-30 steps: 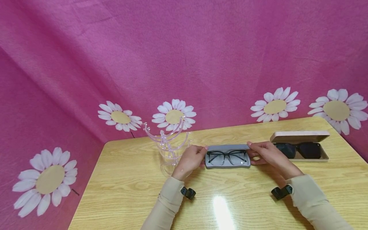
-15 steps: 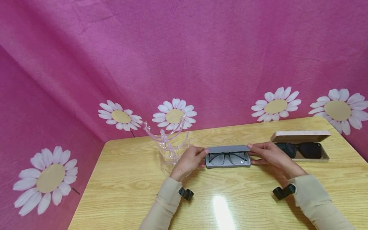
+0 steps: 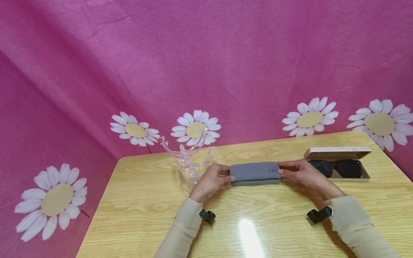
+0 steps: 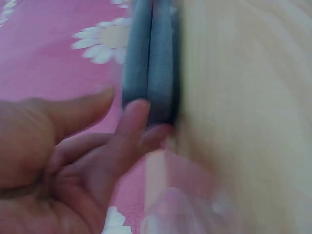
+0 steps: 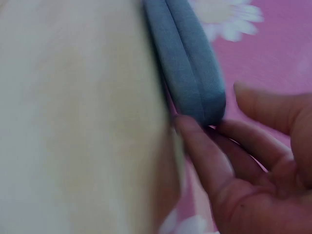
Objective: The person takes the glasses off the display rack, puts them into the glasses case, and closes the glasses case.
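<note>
A grey-blue glasses case (image 3: 255,172) lies closed on the table between my hands, its lid down; the eyeglasses inside are hidden. At its left end is my left hand (image 3: 211,181), with the thumb overlapping the lid corner in the head view. In the left wrist view, that thumb stands slightly off the case (image 4: 151,63) while fingertips (image 4: 139,109) touch its end. My right hand (image 3: 303,175) is at the other end. The right wrist view shows its fingers (image 5: 204,146) against the end of the case (image 5: 190,68), the thumb apart from the lid.
A clear plastic tiered glasses stand (image 3: 190,161) stands just behind and left of my left hand. To the right, an open beige glasses case (image 3: 337,152) holds dark sunglasses (image 3: 348,168). A pink flowered cloth (image 3: 226,71) hangs behind the wooden table (image 3: 135,204).
The grey-blue case's lid has swung down toward me from standing open to closed, covering the eyeglasses. Both thumbs have come forward and down with it. The stand and the sunglasses case have stayed put.
</note>
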`<action>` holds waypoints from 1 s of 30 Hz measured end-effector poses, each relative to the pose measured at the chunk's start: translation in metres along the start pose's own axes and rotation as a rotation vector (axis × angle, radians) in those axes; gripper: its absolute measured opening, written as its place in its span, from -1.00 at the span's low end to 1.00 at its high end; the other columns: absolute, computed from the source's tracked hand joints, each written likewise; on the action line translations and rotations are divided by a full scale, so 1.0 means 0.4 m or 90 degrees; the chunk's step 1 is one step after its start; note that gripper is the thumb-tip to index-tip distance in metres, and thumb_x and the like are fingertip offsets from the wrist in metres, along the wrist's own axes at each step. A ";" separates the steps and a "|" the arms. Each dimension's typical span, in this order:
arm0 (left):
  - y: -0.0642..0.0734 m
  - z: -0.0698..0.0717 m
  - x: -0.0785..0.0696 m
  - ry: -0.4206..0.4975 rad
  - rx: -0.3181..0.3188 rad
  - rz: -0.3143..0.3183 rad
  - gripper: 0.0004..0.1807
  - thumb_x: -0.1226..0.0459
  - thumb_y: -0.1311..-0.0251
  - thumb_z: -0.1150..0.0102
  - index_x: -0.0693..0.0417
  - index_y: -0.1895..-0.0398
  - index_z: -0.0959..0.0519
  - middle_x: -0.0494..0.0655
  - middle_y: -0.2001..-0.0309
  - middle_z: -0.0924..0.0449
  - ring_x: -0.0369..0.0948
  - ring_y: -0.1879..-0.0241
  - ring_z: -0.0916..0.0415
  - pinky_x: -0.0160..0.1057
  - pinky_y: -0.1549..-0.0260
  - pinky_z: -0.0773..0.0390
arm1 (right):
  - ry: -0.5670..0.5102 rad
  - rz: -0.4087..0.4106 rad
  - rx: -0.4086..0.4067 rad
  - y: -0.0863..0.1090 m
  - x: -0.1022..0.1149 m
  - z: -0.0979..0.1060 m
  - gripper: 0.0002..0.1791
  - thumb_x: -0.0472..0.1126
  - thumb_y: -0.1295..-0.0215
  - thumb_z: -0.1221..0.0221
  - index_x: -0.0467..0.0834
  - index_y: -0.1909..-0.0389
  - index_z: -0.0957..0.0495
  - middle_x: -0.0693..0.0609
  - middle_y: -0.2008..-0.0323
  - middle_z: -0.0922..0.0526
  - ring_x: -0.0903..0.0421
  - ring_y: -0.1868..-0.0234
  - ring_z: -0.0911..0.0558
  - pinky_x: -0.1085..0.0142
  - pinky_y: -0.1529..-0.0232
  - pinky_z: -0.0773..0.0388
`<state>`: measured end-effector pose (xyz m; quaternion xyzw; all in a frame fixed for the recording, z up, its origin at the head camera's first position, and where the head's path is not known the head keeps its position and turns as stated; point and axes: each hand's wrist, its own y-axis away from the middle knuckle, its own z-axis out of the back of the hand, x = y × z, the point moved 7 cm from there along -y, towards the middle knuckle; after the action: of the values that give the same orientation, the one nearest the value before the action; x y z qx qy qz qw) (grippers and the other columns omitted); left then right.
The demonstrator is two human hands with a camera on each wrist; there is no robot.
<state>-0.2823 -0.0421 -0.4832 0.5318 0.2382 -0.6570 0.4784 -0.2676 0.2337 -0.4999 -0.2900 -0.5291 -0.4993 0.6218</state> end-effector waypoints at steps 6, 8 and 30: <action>-0.006 0.007 -0.020 -0.170 -0.057 -0.077 -0.67 0.42 -0.30 -0.34 0.29 -0.12 -0.70 0.17 -0.06 -0.78 -0.03 -0.07 -0.76 -0.18 0.02 -0.77 | 0.124 0.009 -0.077 -0.003 0.011 0.003 -0.44 -0.16 -0.46 -0.29 -0.35 -0.36 -0.50 -0.31 -0.31 -0.58 0.55 -0.10 -0.54 0.67 0.03 -0.49; -0.005 0.007 -0.028 -0.206 -0.070 -0.091 -0.65 0.41 -0.28 -0.37 0.28 -0.13 -0.70 0.14 -0.07 -0.78 -0.03 -0.12 -0.75 -0.16 -0.06 -0.74 | 0.114 0.006 -0.086 -0.004 0.009 0.005 -0.44 -0.17 -0.45 -0.29 -0.35 -0.37 -0.49 -0.31 -0.30 -0.59 0.65 -0.04 -0.48 0.68 0.03 -0.48; 0.000 0.009 -0.027 -0.240 -0.167 -0.055 -0.44 0.25 -0.31 -0.40 0.31 -0.32 -0.57 0.24 -0.09 -0.75 -0.01 -0.06 -0.77 -0.05 -0.10 -0.73 | 0.088 -0.005 -0.120 -0.008 0.013 -0.006 -0.42 -0.19 -0.52 -0.21 -0.44 -0.41 -0.41 -0.39 -0.21 -0.65 0.44 0.11 -0.65 0.51 0.09 -0.65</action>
<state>-0.2842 -0.0408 -0.4722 0.3224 0.2504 -0.7281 0.5507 -0.2699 0.2290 -0.4959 -0.3100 -0.4370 -0.5680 0.6248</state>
